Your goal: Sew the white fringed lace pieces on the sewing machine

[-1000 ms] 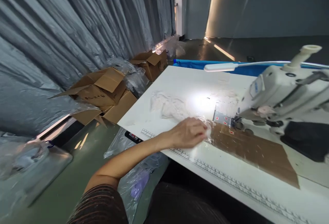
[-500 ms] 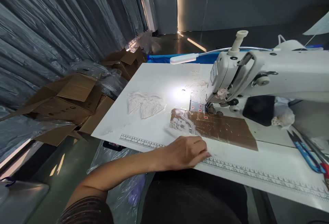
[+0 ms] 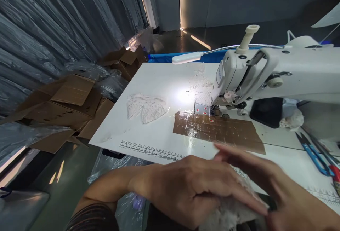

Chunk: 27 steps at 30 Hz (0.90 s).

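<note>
My left hand (image 3: 193,188) is near the table's front edge, fingers curled round a white lace piece (image 3: 231,213) inside crinkly clear plastic. My right hand (image 3: 281,192) comes in from the lower right, fingers stretched out over the same piece and touching it. Beyond them a brown taped patch (image 3: 220,129) lies on the white table (image 3: 164,79) in front of the sewing machine (image 3: 268,73). More white lace pieces (image 3: 146,107) lie on the table to the left.
A printed ruler (image 3: 148,149) runs along the table's front edge. Blue snips (image 3: 313,155) lie at the right. A lamp (image 3: 187,57) shines on the table. Open cardboard boxes (image 3: 71,100) and plastic bags stand on the floor by a grey curtain at the left.
My left hand has drawn the lace piece off the brown patch toward me. My right hand has come into view and lies on it. The view has shifted right.
</note>
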### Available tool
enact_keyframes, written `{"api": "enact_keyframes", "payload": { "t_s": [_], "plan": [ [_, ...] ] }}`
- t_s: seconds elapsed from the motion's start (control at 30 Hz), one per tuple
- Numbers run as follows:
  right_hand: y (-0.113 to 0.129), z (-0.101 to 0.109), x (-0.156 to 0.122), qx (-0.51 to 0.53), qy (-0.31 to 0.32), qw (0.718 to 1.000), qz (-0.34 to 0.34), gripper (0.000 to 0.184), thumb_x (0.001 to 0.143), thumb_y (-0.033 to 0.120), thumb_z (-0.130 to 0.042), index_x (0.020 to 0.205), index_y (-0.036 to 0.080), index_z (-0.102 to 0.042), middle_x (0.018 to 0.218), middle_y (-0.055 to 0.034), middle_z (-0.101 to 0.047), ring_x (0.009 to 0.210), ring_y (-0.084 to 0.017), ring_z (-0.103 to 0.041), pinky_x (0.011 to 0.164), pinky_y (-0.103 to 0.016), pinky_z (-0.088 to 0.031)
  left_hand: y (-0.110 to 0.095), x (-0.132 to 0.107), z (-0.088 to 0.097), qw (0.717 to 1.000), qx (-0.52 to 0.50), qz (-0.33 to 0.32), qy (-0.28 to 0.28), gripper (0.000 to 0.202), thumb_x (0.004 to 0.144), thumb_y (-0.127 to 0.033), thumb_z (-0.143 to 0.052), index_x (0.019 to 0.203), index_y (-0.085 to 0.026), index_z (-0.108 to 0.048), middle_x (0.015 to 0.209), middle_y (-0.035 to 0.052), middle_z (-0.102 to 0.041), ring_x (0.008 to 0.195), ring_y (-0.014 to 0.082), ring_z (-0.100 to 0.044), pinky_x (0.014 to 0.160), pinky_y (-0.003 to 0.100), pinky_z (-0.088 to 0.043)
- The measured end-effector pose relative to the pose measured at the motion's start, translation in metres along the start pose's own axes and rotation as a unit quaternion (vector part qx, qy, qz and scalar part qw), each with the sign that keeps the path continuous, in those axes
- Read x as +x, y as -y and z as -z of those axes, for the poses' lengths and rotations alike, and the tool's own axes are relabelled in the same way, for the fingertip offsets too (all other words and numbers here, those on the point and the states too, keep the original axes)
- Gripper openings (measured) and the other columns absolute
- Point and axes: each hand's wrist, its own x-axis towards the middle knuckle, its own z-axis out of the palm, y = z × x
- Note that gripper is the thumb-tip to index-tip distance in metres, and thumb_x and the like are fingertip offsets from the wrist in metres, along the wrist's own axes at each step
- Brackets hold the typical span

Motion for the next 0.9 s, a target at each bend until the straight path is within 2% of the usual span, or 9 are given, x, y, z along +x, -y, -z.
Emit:
{"api": "enact_keyframes", "payload": {
  "t_s": [0.13,0.2,0.3,0.37,0.43,0.57,0.7,0.8,0.9],
  "plan": [
    [-0.006,0.010,0.033,0.173,0.149,0.971,-0.072,0.026,0.076,0.039,-0.077,0.094,0.020,-0.074,0.087,-0.0042,-0.068,0.080,-0.021,-0.063,0.073,-0.031,-0.053,0.011,0.001,0.014,0.993,-0.003,0.059,-0.106,0.028,0.088,-0.018,-0.053,0.113,-0.014,-0.065,0.104,0.0115,-0.070,0.090,0.0195,-0.069,0.077,0.030,-0.058],
    [-0.012,0.018,0.046,0.213,0.196,0.951,-0.110,0.026,0.085,0.040,-0.070,0.087,0.015,-0.071,0.080,-0.0037,-0.066,0.074,-0.017,-0.059,0.067,-0.027,-0.049,0.026,0.000,0.022,0.977,0.027,0.118,-0.178,0.024,0.086,-0.029,-0.064,0.105,-0.015,-0.066,0.094,0.0078,-0.070,0.077,0.0163,-0.066,0.065,0.027,-0.056],
    [-0.028,0.036,0.065,0.198,0.189,0.952,-0.138,0.036,0.089,0.049,-0.064,0.095,0.014,-0.068,0.082,-0.0037,-0.065,0.071,-0.015,-0.057,0.061,-0.025,-0.045,0.055,0.002,0.039,0.936,0.142,0.188,-0.262,0.018,0.088,-0.033,-0.065,0.095,-0.017,-0.065,0.089,0.0037,-0.068,0.078,0.0145,-0.064,0.070,0.027,-0.054],
    [-0.042,0.050,0.079,0.098,0.129,0.974,-0.157,0.041,0.088,0.056,-0.061,0.097,0.016,-0.068,0.076,-0.0021,-0.064,0.062,-0.014,-0.053,0.055,-0.026,-0.041,0.075,0.006,0.051,0.917,0.232,0.210,-0.247,0.021,0.091,-0.031,-0.059,0.107,-0.017,-0.061,0.092,0.0031,-0.067,0.080,0.0150,-0.064,0.073,0.029,-0.054],
    [-0.053,0.062,0.092,-0.044,0.015,0.978,-0.203,0.041,0.087,0.059,-0.058,0.094,0.020,-0.068,0.070,-0.0016,-0.062,0.058,-0.015,-0.052,0.052,-0.027,-0.039,0.093,0.011,0.061,0.895,0.339,0.214,-0.194,0.031,0.094,-0.028,-0.054,0.123,-0.016,-0.054,0.095,0.0057,-0.066,0.077,0.0160,-0.063,0.068,0.030,-0.054],
    [-0.062,0.071,0.109,-0.246,-0.112,0.925,-0.265,0.038,0.080,0.058,-0.062,0.084,0.021,-0.068,0.069,-0.0051,-0.063,0.064,-0.021,-0.058,0.054,-0.030,-0.039,0.120,0.020,0.066,0.819,0.537,0.144,-0.143,0.026,0.100,-0.019,-0.043,0.120,-0.011,-0.057,0.114,0.0166,-0.063,0.087,0.0213,-0.063,0.066,0.034,-0.053],
    [-0.058,0.070,0.108,-0.294,-0.121,0.914,-0.251,0.036,0.080,0.057,-0.061,0.087,0.022,-0.068,0.069,-0.0044,-0.064,0.066,-0.023,-0.060,0.056,-0.030,-0.039,0.132,0.020,0.057,0.845,0.529,0.009,-0.072,0.029,0.101,-0.032,-0.048,0.120,-0.014,-0.059,0.131,0.0135,-0.061,0.110,0.0243,-0.062,0.091,0.043,-0.053],
    [-0.055,0.072,0.098,-0.284,-0.126,0.917,-0.250,0.030,0.079,0.053,-0.064,0.083,0.023,-0.067,0.063,-0.0011,-0.061,0.060,-0.020,-0.058,0.053,-0.029,-0.037,0.135,0.016,0.056,0.865,0.501,-0.002,-0.035,0.034,0.100,-0.039,-0.051,0.123,-0.015,-0.060,0.133,0.0116,-0.061,0.121,0.0253,-0.058,0.103,0.047,-0.046],
    [-0.052,0.068,0.092,-0.157,-0.151,0.946,-0.238,0.028,0.078,0.049,-0.067,0.082,0.022,-0.065,0.069,-0.0014,-0.065,0.064,-0.019,-0.060,0.054,-0.030,-0.043,0.131,0.013,0.061,0.887,0.459,0.016,-0.043,0.035,0.098,-0.041,-0.054,0.123,-0.017,-0.060,0.133,0.0114,-0.061,0.123,0.0260,-0.057,0.108,0.052,-0.041]
  ]
}}
